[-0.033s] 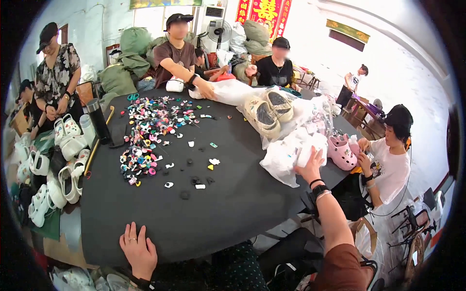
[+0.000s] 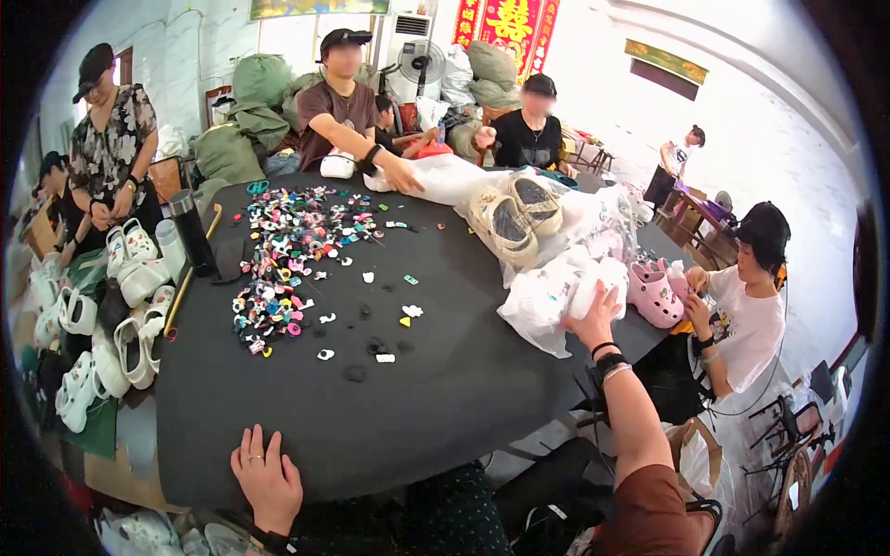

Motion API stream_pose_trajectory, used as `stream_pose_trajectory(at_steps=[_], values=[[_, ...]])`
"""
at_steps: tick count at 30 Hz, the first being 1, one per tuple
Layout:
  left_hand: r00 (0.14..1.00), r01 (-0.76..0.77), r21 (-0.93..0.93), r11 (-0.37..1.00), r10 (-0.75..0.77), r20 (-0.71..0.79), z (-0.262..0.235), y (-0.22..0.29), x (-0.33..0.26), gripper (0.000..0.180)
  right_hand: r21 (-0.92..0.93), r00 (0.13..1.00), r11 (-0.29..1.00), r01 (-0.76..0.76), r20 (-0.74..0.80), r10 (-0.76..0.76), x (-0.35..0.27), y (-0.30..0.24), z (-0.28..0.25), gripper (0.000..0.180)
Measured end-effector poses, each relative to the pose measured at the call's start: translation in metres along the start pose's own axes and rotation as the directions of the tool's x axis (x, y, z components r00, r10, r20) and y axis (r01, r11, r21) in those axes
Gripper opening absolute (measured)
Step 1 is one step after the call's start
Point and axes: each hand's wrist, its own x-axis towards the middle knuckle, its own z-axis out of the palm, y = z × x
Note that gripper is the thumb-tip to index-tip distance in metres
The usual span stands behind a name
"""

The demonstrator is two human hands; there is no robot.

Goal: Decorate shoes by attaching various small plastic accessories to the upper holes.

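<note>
- A broad black surface (image 2: pixel 445 389) is seen filling the middle of the view; people are seated or standing around its far, left and right edges.
- Clear plastic bags (image 2: pixel 565 222) holding pale clogs are heaped on the far right of the surface; a white plastic bag (image 2: pixel 542 301) lies nearer, at the right edge.
- White clogs (image 2: pixel 102 324) are piled off the left edge; a dark flask (image 2: pixel 190 232) stands upright beside them at the far left of the surface.
- A pink clog (image 2: pixel 654 295) rests just right of the white plastic bag, in front of a person in a white shirt (image 2: pixel 746 324).
- A spread of small coloured shoe charms (image 2: pixel 287 250) is strewn over the far left of the surface; a few stray pieces lie toward the middle.
- The right hand (image 2: pixel 593 320) is laid on the white plastic bag, fingers (image 2: pixel 607 295) curled over its top and gripping the plastic; black bands are worn at the wrist.
- The left hand (image 2: pixel 267 477) rests flat on the near edge of the surface, fingers spread and holding nothing; a ring is worn on one finger.
</note>
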Motion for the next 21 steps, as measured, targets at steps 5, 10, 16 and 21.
stream_pose_trajectory(at_steps=[5, 10, 16, 21], values=[[0.999, 0.009, -0.018, 1.0, -0.01, -0.039, -0.003, -0.002, -0.002, 0.035, -0.231, 0.944, 0.967, -0.11, 0.279, 0.174, 0.023, -0.039, -0.024, 0.138], [0.993, -0.03, -0.041, 0.999, 0.025, -0.112, 0.0, 0.001, 0.001, 0.034, -0.462, 0.753, 0.831, 0.31, 0.653, 0.083, 0.09, -0.023, -0.065, 0.091], [0.99, -0.029, -0.043, 0.999, 0.023, -0.138, -0.001, -0.002, 0.0, 0.035, -0.296, 0.944, 0.909, 0.292, 0.239, -0.226, 0.079, -0.133, -0.08, 0.04], [0.981, -0.051, -0.026, 0.998, 0.045, -0.19, -0.001, -0.007, 0.0, 0.035, 0.107, 0.829, 0.852, 0.512, 0.198, -0.523, 0.03, -0.215, -0.027, 0.048]])
